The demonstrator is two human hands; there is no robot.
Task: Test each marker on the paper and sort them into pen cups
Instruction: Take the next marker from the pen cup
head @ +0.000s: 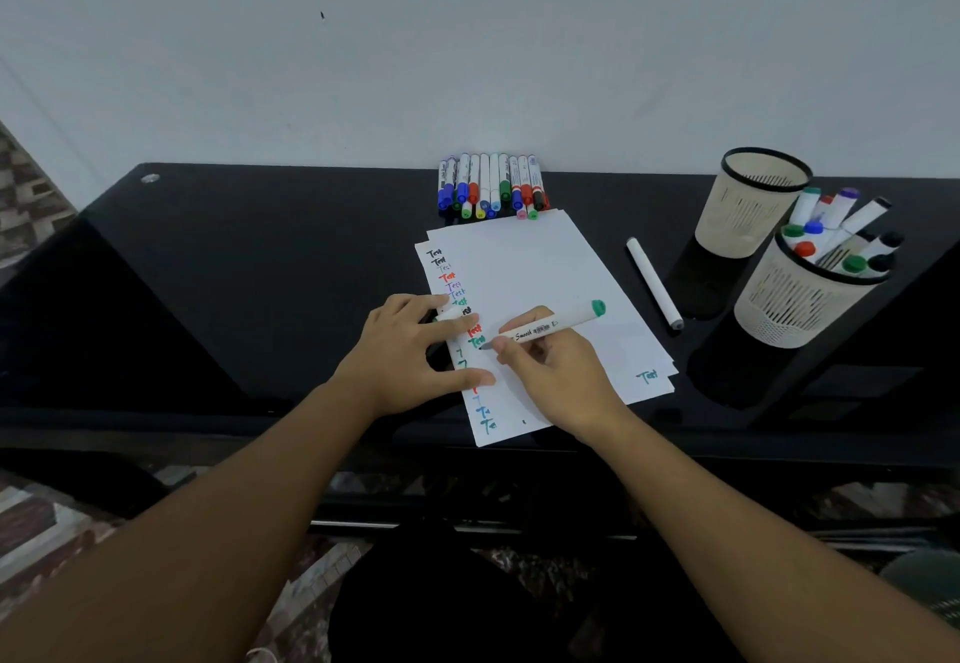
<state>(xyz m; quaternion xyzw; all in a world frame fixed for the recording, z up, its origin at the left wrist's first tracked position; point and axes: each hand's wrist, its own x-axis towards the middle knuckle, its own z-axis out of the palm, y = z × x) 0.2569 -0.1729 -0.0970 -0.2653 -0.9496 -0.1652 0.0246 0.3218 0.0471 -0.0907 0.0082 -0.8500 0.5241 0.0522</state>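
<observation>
My right hand [550, 371] grips a white marker with a green end [550, 327], its tip touching the white paper [535, 273] beside a green "Test". A column of coloured "Test" words runs down the paper's left edge. My left hand [410, 350] rests on that edge and holds a white cap [449, 313] between its fingers. A row of several capped markers [491, 187] lies beyond the paper. Two beige pen cups stand at the right: the far cup [748, 205] looks empty, and the near cup [800, 293] holds several markers.
A single white marker [654, 283] lies on the black table [234, 273] between the paper and the cups. A pale wall rises right behind the table. The table's front edge runs just below my wrists.
</observation>
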